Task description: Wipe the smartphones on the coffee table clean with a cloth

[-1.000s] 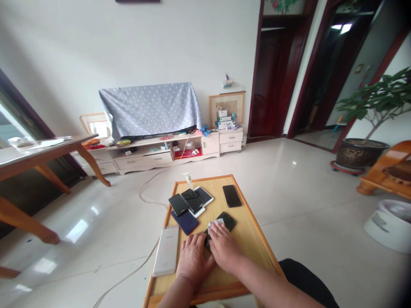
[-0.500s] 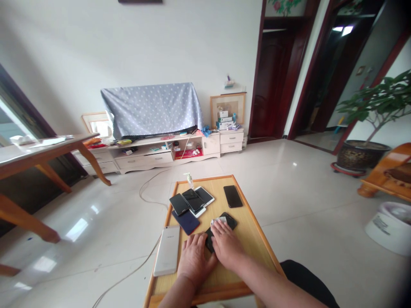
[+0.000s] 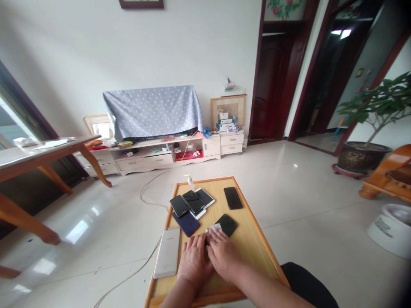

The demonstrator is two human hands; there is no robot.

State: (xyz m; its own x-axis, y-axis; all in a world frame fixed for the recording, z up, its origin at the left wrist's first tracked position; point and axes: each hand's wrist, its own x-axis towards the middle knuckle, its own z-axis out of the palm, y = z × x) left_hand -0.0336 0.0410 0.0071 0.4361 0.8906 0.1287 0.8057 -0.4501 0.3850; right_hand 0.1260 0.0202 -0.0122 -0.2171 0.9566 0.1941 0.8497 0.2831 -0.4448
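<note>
A black phone [image 3: 227, 224] lies screen up on the small wooden table [image 3: 250, 252], set at a slant. My right hand [image 3: 222, 253] is pressed onto it with a folded white tissue [image 3: 213, 228] under its fingers. At the phone's near left end is my left hand [image 3: 195, 256], fingers curved down against its edge, the thumb hidden under my right hand. Left of my hands lies a silver phone [image 3: 167, 252], back up. Beyond it are a dark blue phone [image 3: 186, 223] and a cluster of phones [image 3: 192, 201], partly overlapping. Another black phone [image 3: 233, 198] lies by itself at the right.
A clear pump bottle [image 3: 190, 183] stands at the table's far left corner. A cable [image 3: 135, 269] runs over the floor to the left. Farther off are a low cabinet [image 3: 144, 160], a wooden table [image 3: 58, 149], a potted plant [image 3: 362, 154] and a white bucket [image 3: 390, 231].
My right hand has slid the tissue along the phone toward me and to the left, baring more of the phone's far end. The left hand stays nearly in place.
</note>
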